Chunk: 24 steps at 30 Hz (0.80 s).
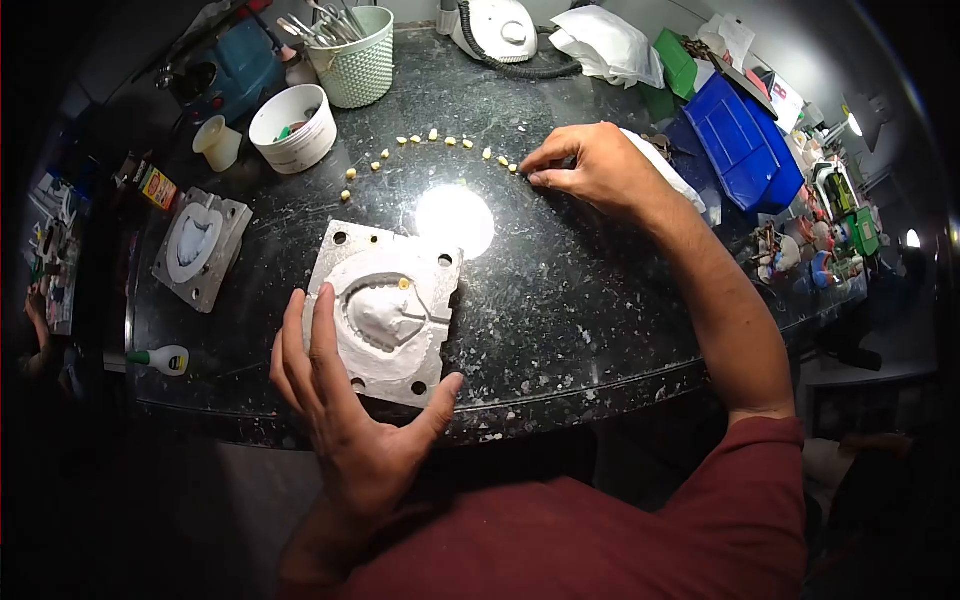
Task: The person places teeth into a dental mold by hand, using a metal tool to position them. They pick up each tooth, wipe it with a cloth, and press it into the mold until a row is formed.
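A metal flask half [390, 375] filled with white plaster lies near the counter's front edge; a tooth-lined arch is moulded in it, with one yellow piece [404, 284] on its upper right. Around its left and lower sides my left hand [360, 430] rests with fingers spread. Small yellowish teeth [433, 134] form a curved row farther back. At the row's right end my right hand [590, 170] pinches thumb and forefinger together beside a tooth [513, 168]; whether anything is between the fingertips is too small to tell.
Another flask half [203, 250] lies at left, near a small glue bottle [160, 360]. Behind stand a white tub [293, 130], a beige cup [217, 143] and a green basket [358, 70] of tools. A blue bin [735, 145] is at right, a white device [497, 32] at back.
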Motion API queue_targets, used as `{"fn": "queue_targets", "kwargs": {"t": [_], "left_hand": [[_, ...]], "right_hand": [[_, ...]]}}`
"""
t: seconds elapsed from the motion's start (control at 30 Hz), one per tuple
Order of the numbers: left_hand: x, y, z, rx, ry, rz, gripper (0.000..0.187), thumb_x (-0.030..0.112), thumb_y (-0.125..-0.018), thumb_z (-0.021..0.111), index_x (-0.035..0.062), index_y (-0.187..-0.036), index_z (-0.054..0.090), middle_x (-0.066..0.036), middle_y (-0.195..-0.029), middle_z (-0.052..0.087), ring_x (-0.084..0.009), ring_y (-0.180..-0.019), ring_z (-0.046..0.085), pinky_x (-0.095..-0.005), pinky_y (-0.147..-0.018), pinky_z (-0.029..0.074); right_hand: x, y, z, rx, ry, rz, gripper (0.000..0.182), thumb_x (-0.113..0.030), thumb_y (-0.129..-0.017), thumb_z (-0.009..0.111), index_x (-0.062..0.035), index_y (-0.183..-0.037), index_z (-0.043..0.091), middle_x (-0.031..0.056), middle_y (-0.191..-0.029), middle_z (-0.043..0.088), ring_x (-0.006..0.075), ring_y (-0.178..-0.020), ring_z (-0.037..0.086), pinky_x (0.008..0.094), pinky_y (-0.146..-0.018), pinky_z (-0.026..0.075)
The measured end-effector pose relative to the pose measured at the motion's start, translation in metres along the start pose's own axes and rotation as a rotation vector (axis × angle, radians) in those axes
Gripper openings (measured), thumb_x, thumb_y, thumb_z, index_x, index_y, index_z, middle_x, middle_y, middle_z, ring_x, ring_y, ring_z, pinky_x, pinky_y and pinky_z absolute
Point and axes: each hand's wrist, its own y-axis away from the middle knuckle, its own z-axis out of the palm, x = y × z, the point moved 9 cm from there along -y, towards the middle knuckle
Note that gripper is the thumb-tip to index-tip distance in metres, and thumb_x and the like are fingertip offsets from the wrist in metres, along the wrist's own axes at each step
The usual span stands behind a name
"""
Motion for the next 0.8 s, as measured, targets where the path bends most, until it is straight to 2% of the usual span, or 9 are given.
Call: {"fn": "queue_targets", "kwargs": {"t": [0.2,0.27,0.4,0.47,0.5,0.57,0.63,0.67,0.8], "left_hand": [[-0.006,0.009,-0.004,-0.050,0.026,0.017,0.102,0.028,-0.075,0.089,0.0006,-0.155,0.033,-0.024,-0.159,0.029,-0.0399,-0.145,0.027,-0.0532,-0.120,0.023],[-0.010,0.010,-0.008,-0.058,0.016,0.004,0.101,0.028,-0.076,0.087,0.0003,-0.155,0.032,-0.024,-0.159,0.030,-0.0395,-0.145,0.027,-0.0525,-0.120,0.023],[-0.023,0.002,-0.019,-0.001,0.086,0.014,0.094,0.025,-0.077,0.083,0.0007,-0.155,0.036,-0.022,-0.157,0.034,-0.0369,-0.144,0.030,-0.0510,-0.120,0.023],[-0.022,-0.009,-0.027,0.046,0.056,0.075,0.086,0.027,-0.077,0.081,0.0035,-0.151,0.044,-0.021,-0.155,0.038,-0.0360,-0.143,0.032,-0.0506,-0.120,0.024],[-0.018,-0.016,-0.033,0.073,0.052,0.088,0.069,0.026,-0.080,0.079,0.0081,-0.143,0.057,-0.018,-0.152,0.045,-0.0346,-0.142,0.035,-0.0496,-0.119,0.027],[-0.019,-0.035,-0.033,0.026,0.028,0.107,0.061,0.024,-0.082,0.077,0.0091,-0.139,0.062,-0.017,-0.150,0.048,-0.0341,-0.141,0.038,-0.0492,-0.118,0.028],[-0.023,-0.060,-0.029,-0.059,0.066,0.104,0.044,0.020,-0.087,0.073,0.0098,-0.129,0.069,-0.015,-0.144,0.056,-0.0311,-0.138,0.046,-0.0455,-0.117,0.033],[-0.025,-0.072,-0.025,-0.126,0.098,0.069,0.043,0.020,-0.088,0.073,0.0078,-0.128,0.069,-0.016,-0.143,0.057,-0.0294,-0.135,0.050,-0.0415,-0.117,0.034],[-0.040,-0.107,0.014,-0.516,0.411,-0.029,0.042,0.022,-0.088,0.076,0.0019,-0.125,0.070,-0.013,-0.129,0.068,-0.0212,-0.121,0.061,-0.0336,-0.109,0.042]], "right_hand": [[-0.024,0.030,-0.021,0.151,-0.029,-0.015,0.018,-0.017,-0.087,0.077,-0.0035,-0.100,0.077,0.0118,-0.097,0.076,0.0247,-0.090,0.072,0.0336,-0.083,0.055],[-0.044,0.059,-0.027,0.148,-0.286,0.122,0.012,-0.011,-0.089,0.077,-0.0026,-0.098,0.078,0.0092,-0.095,0.077,0.0162,-0.089,0.072,0.0285,-0.080,0.056],[-0.095,0.125,-0.024,0.242,-0.693,-0.052,0.018,0.007,-0.077,0.083,0.0022,-0.094,0.077,0.0130,-0.091,0.076,0.0182,-0.082,0.073,0.0283,-0.072,0.058],[-0.108,0.149,-0.013,0.216,-0.858,-0.042,0.021,0.013,-0.067,0.084,0.0049,-0.086,0.078,0.0169,-0.083,0.075,0.0218,-0.077,0.074,0.0290,-0.067,0.059],[-0.110,0.159,-0.002,0.191,-1.012,0.043,0.021,0.013,-0.064,0.084,0.0053,-0.083,0.078,0.0170,-0.080,0.075,0.0226,-0.074,0.074,0.0299,-0.066,0.060],[-0.127,0.176,0.026,0.021,-1.253,0.096,0.019,0.009,-0.067,0.084,0.0060,-0.085,0.078,0.0183,-0.082,0.076,0.0239,-0.075,0.074,0.0304,-0.067,0.060],[-0.160,0.188,0.059,-0.539,-1.399,-0.007,0.014,0.005,-0.080,0.079,0.0066,-0.094,0.078,0.0194,-0.094,0.076,0.0264,-0.087,0.075,0.0303,-0.078,0.059],[-0.172,0.197,0.074,-0.672,-1.467,-0.091,0.014,0.001,-0.087,0.077,0.0044,-0.101,0.077,0.0172,-0.101,0.075,0.0254,-0.092,0.074,0.0306,-0.081,0.058],[-0.187,0.202,0.084,-0.712,-1.523,-0.309,0.017,0.005,-0.089,0.074,0.0103,-0.105,0.075,0.0222,-0.100,0.074,0.0274,-0.088,0.074,0.0316,-0.074,0.057]]}}
